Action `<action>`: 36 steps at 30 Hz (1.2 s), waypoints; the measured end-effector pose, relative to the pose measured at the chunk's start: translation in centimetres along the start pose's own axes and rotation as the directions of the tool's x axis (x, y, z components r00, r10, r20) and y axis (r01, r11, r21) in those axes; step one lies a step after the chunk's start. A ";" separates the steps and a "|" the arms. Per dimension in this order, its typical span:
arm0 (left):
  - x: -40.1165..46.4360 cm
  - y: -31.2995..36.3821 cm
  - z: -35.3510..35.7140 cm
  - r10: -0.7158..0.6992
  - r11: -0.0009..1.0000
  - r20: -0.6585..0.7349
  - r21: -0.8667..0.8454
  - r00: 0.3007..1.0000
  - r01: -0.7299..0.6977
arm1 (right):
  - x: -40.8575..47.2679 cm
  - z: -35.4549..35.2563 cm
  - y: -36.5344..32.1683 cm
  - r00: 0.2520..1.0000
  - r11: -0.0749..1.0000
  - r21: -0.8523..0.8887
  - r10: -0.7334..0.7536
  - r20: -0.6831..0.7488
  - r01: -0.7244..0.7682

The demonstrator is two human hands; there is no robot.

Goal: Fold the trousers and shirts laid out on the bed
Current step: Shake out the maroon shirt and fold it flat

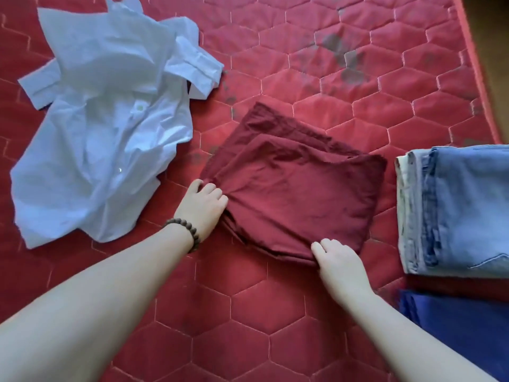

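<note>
Gripping maroon garment (297, 194) edges: left hand (202, 208), right hand (340, 264), perhaps tucked under.

The bed cover (275, 312) is quilted red cloth, matt and stained. The white shirt (104, 139) is thin, crumpled cotton-like cloth; the maroon garment (297, 194) soft matt cloth; the jeans (462, 210) coarse denim; the bracelet (187, 230) wood-like beads.

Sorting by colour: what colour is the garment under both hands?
Dark maroon garment, clearest in the head view.

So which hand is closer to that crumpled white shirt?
Left. The left hand grips the maroon garment's edge beside the white shirt; the right hand holds its near edge, farther away.
</note>
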State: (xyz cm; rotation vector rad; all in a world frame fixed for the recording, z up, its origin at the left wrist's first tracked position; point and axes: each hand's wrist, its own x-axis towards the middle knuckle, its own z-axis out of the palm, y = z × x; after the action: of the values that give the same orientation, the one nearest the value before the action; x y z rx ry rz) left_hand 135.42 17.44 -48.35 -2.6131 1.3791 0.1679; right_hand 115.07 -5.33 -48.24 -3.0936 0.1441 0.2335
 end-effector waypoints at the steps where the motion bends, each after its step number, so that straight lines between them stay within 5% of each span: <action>1: -0.7 -0.2 0.3 -0.028 1.000 0.000 0.003 1.000 0.028 | -0.6 0.0 -1.1 1.000 1.000 0.025 -0.004 0.029 0.003; 5: -2.9 -0.8 0.9 -0.174 0.985 0.258 0.039 0.950 0.169 | -2.8 -0.4 -6.1 0.981 0.988 0.152 -0.057 0.187 0.029; 10: -5.4 -0.2 0.9 -0.357 0.918 0.305 -0.060 0.883 0.392 | -3.0 -0.6 -8.9 0.849 0.913 0.401 -0.268 0.455 0.074; 13: -6.0 1.4 0.6 -0.487 0.801 0.244 -0.259 0.839 0.540 | -1.3 -1.4 -8.0 0.916 0.851 0.523 -0.253 0.313 0.056; 16: -5.4 3.6 0.8 -0.584 0.635 0.279 -0.429 0.762 0.643 | 2.9 -1.4 -4.7 0.998 0.893 0.450 -0.034 0.043 0.011; 19: -3.8 5.8 1.9 -0.598 0.545 0.367 -0.466 0.713 0.697 | 8.2 -0.9 -0.1 0.992 0.953 0.279 0.108 0.060 -0.120; 23: -2.1 7.0 3.8 -0.586 0.642 0.337 -0.363 0.737 0.676 | 10.5 1.4 3.5 0.948 0.986 0.109 0.086 0.306 -0.124; 26: -1.1 5.9 4.6 -0.542 0.720 0.289 -0.324 0.789 0.613 | 8.6 2.9 3.1 0.962 0.991 0.076 0.087 0.258 -0.110; 30: 1.5 3.5 4.5 -0.375 0.839 0.254 -0.315 0.891 0.443 | 4.3 3.5 1.0 0.948 0.947 0.129 0.272 0.168 -0.294; 33: 4.1 1.9 3.7 -0.215 0.912 0.243 -0.296 0.946 0.283 | 1.6 3.5 -1.0 0.884 0.886 0.139 0.406 0.230 -0.443; 36: 5.2 2.1 2.4 -0.300 0.890 0.112 -0.326 0.947 0.320 | 0.7 3.2 -2.1 0.828 0.849 0.106 0.467 0.309 -0.518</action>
State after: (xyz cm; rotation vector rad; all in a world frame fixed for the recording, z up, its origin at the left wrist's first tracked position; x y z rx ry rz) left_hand 136.57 12.63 -51.88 -3.0400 0.9618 0.4715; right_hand 115.47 -3.16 -51.47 -2.7365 0.9073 0.6179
